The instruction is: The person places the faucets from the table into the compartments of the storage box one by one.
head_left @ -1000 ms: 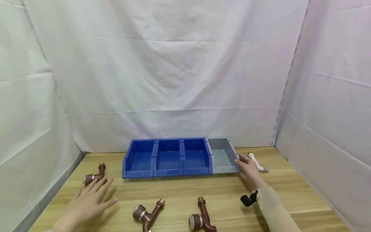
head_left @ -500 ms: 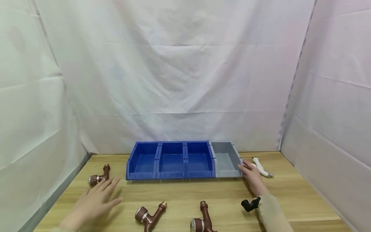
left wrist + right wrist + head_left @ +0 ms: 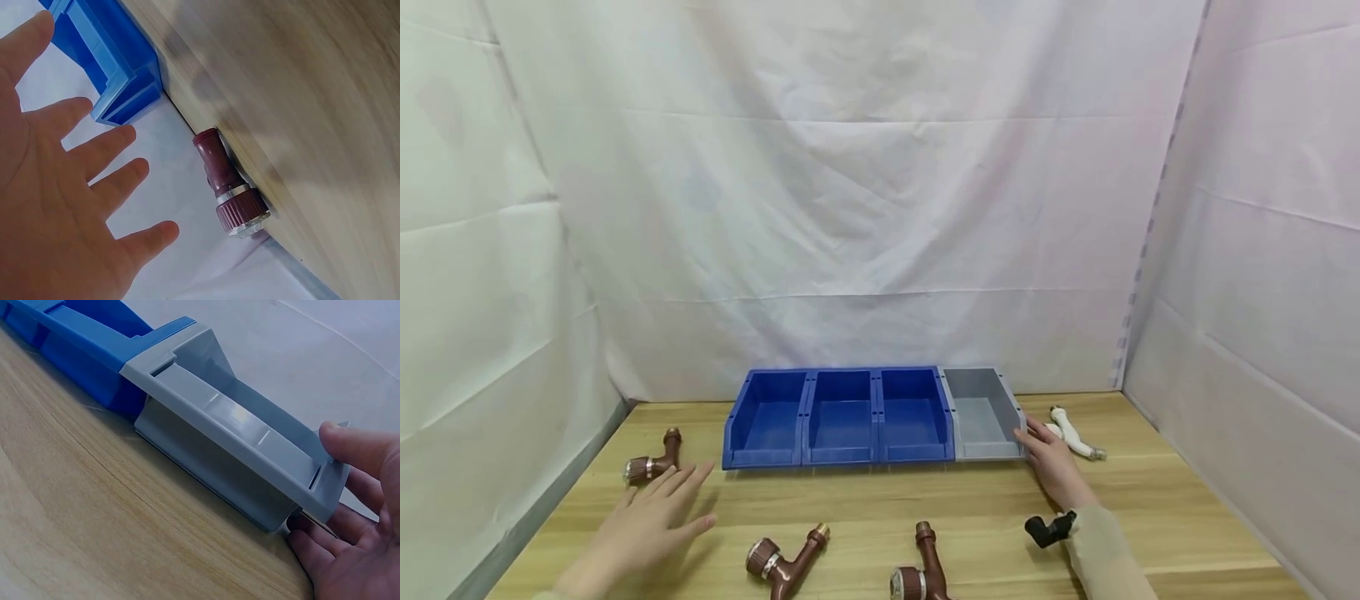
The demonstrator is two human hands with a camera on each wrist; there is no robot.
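My right hand (image 3: 1054, 463) grips the outer side of the grey bin (image 3: 988, 427). In the right wrist view its thumb lies over the side rim and the other fingers curl under the edge of the grey bin (image 3: 225, 440). Three blue bins (image 3: 841, 433) stand in a row joined to the grey one's left. Over the table's left part my left hand (image 3: 643, 525) hovers with spread fingers and holds nothing. Beyond its fingertips lies a brown faucet (image 3: 658, 460) with a ribbed knob; the left wrist view shows this faucet (image 3: 222, 175) apart from the hand.
Two more brown faucets, one left of centre (image 3: 786, 567) and another near the middle (image 3: 925, 567), lie at the front of the wooden table (image 3: 850, 500). A white faucet (image 3: 1075, 433) lies beyond my right hand, and a black elbow-shaped piece (image 3: 1048, 529) shows beside the right sleeve. White curtains (image 3: 865, 208) enclose the table.
The head view has shifted slightly, moving the whole scene a little in the picture. My right hand keeps its grip on the grey bin; the left stays spread over the table.
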